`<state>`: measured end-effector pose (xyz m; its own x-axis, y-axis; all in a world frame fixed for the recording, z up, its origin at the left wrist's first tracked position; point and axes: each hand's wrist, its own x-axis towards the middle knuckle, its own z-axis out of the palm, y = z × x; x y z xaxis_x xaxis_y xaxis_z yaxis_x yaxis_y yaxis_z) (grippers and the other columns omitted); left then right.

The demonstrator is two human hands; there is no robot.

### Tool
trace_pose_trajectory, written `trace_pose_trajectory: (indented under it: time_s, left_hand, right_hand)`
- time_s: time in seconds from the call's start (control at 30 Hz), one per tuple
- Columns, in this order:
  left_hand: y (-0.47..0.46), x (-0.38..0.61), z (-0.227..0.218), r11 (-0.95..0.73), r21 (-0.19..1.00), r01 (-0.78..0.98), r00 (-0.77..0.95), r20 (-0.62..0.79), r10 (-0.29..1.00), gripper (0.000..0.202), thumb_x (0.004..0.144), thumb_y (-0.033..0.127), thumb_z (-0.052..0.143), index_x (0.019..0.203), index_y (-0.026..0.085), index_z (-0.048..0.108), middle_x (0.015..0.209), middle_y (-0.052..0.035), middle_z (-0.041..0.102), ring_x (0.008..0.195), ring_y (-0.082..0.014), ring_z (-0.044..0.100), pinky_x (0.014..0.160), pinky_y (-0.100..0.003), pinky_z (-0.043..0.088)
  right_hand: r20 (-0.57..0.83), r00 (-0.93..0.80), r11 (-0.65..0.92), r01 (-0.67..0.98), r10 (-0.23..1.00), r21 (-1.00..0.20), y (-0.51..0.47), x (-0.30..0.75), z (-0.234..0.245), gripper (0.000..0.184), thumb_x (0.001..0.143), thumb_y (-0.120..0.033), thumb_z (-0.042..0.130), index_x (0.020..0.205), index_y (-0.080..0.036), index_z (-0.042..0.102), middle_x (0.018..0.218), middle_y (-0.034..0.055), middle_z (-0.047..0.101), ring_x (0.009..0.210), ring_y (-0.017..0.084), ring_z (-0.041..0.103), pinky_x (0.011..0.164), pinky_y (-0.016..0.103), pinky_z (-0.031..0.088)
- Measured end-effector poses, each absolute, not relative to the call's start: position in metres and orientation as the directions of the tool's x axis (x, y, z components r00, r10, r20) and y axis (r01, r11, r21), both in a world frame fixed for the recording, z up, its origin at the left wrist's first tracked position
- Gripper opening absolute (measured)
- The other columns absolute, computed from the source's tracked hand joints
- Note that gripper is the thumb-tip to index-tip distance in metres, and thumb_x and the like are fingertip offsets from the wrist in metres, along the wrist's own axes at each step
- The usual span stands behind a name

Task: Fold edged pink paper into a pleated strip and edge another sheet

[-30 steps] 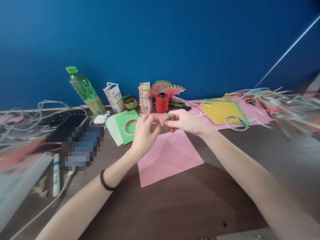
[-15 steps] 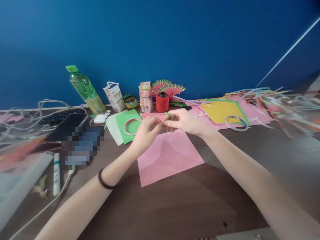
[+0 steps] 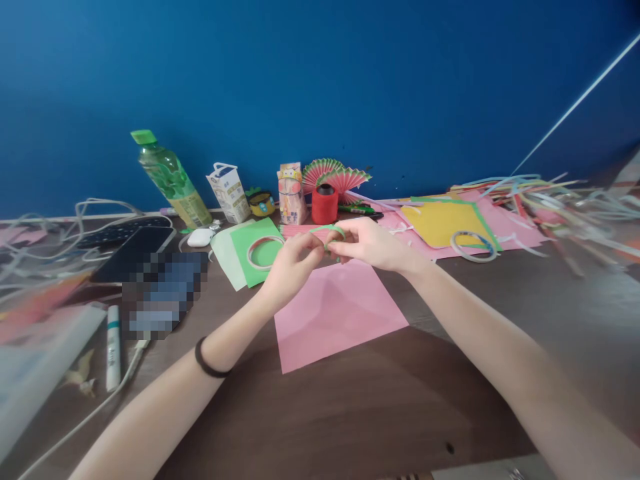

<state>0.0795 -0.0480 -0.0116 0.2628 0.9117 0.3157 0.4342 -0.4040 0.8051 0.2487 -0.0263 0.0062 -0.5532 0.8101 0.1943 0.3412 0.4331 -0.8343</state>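
Observation:
My left hand (image 3: 299,259) is closed, with thumb and fingers pinched together and touching a thin green strip (image 3: 336,229). Close beside it, my right hand (image 3: 367,244) grips the same strip, which curls between and over its fingers. What the strip is made of cannot be made out. Below both hands a pink sheet of paper (image 3: 340,313) lies flat on the dark table. Behind the fingers shows a pink striped, pleated-looking piece (image 3: 303,231), partly hidden. Left of my left hand, a ring of tape (image 3: 249,259) lies on green paper (image 3: 260,273).
Along the blue wall stand a green bottle (image 3: 173,180), a drink carton (image 3: 230,193), a red spool (image 3: 325,205) and folded paper fans (image 3: 345,179). Yellow paper (image 3: 440,223), another tape ring (image 3: 455,250) and many thin strips (image 3: 545,193) lie right. A phone (image 3: 170,293) and marker (image 3: 113,347) lie left.
More of the green strip now shows above the fingers, reaching further left over the pinch. Both hands stay nearly in place.

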Motion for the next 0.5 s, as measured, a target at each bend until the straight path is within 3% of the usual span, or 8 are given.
trace_pose_trajectory:
  time_s: [0.5]
  left_hand:
    - [-0.0473, 0.0785, -0.0115, -0.387, 0.800, 0.459, 0.265, 0.293, 0.919, 0.014, 0.075, 0.025, 0.043, 0.067, 0.018, 0.052, 0.075, 0.0002, 0.060, 0.076, -0.0147, 0.053, 0.076, -0.028, 0.040]
  right_hand:
    - [0.175, -0.577, 0.410, 0.307, 0.798, -0.859, -0.0251, 0.2497, 0.0072, 0.009, 0.077, -0.024, 0.052, 0.075, -0.015, 0.056, 0.068, -0.0006, 0.055, 0.058, 0.009, 0.053, 0.056, 0.024, 0.044]
